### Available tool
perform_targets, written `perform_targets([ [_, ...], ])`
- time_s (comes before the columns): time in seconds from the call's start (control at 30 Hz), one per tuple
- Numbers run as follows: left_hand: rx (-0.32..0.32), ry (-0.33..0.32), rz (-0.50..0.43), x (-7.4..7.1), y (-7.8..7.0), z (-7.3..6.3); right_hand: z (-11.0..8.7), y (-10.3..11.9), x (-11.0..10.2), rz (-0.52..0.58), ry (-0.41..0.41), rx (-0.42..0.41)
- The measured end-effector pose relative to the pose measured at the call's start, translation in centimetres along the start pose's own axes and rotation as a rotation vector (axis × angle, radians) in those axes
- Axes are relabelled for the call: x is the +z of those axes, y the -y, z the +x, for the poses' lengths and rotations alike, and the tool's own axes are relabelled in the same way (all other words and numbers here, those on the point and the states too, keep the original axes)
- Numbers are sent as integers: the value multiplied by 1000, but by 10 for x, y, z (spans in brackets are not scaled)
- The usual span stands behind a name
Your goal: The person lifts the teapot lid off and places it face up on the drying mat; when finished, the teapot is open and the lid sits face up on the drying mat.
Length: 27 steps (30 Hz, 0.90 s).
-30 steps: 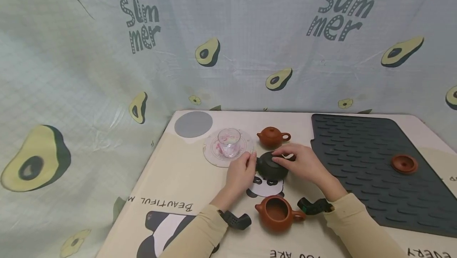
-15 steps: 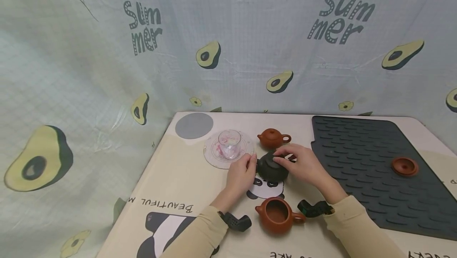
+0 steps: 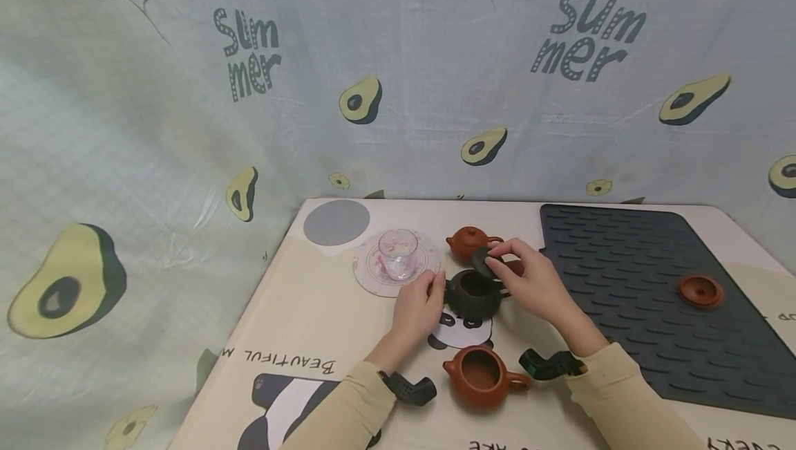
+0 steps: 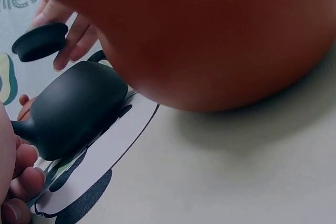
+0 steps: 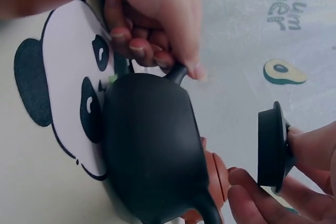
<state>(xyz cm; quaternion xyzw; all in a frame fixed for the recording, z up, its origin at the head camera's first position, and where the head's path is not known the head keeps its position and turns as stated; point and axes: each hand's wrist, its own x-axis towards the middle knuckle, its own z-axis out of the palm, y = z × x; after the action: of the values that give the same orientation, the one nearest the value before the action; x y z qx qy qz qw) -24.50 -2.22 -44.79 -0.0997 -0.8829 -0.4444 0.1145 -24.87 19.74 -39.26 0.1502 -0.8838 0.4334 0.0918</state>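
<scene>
A black teapot stands with its top uncovered on the printed panda face. At its spout is my left hand, which pinches the spout between thumb and curled fingers in the right wrist view. My right hand holds the black teapot lid by its knob, tilted, above and behind the opening. Both the lid and the pot are apart in the right wrist view. Close behind sits a small reddish-brown teapot, lid on, partly hidden by the right hand.
A lidless reddish-brown teapot stands between my forearms. To the right lies a black ridged mat bearing a reddish-brown lid. At left, a clear glass cup stands on a round patterned coaster. A grey disc is at the back left.
The black lid, seated on the black teapot earlier, is now lifted off, raised and tilted by my right hand. My left hand has kept its place at the spout.
</scene>
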Motion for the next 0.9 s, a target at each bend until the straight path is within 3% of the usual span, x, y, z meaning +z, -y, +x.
perform_targets([
  [0.33, 4, -1, -9, 0, 1, -2, -2, 1, -4, 86, 7, 3],
  [0.53, -11, 12, -13, 0, 0, -2, -3, -1, -6, 146, 37, 70],
  [0.73, -17, 18, -28, 0, -2, 0, -2, 1, -11, 355, 91, 147],
  [0.9, -23, 11, -16, -2, 1, -7, -5, 3, -9, 604, 136, 260],
])
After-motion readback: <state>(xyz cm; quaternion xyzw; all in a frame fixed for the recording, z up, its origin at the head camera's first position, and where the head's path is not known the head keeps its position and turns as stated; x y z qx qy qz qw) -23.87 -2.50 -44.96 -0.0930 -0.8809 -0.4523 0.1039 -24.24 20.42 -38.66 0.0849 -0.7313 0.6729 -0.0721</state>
